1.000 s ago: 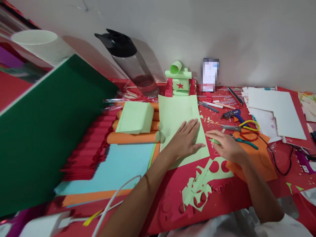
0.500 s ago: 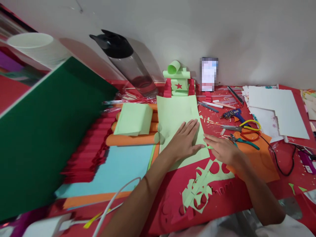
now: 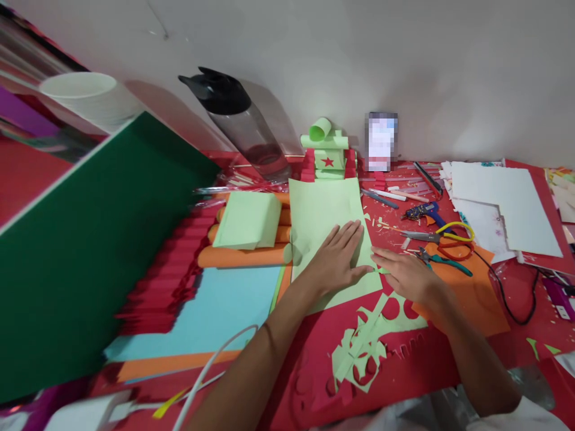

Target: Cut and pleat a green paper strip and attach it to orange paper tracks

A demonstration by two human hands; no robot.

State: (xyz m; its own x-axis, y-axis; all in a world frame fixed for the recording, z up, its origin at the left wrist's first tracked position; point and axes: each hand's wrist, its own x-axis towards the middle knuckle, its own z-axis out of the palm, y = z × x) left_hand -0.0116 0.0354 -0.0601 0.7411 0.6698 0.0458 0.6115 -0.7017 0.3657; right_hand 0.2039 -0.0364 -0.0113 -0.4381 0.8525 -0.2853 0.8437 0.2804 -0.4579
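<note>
A light green paper sheet (image 3: 324,206) lies on the red tabletop in front of me. Flat on its lower right part rests my left hand (image 3: 335,260), fingers stretched out and thumb spread to the right. My right hand (image 3: 406,272) is at the sheet's right edge, its fingers extended and pointing left, close to my left thumb. Under those fingers a small green strip (image 3: 381,270) shows. Below the sheet are green paper scraps (image 3: 354,344) with round holes cut out. Touching or nearly touching its far edge stands a green and red paper model (image 3: 330,158) with a red star.
Right of the sheet lie scissors (image 3: 422,236), pliers (image 3: 449,260), a glue gun (image 3: 422,209) and a box cutter (image 3: 429,178). A phone (image 3: 381,143) leans on the wall. Leftward are orange rolls (image 3: 245,257), a bottle (image 3: 251,131) and a dark green board (image 3: 103,239).
The view has shifted slightly, so things appear a little lower and farther right. Both hands keep nearly the same place at the green sheet.
</note>
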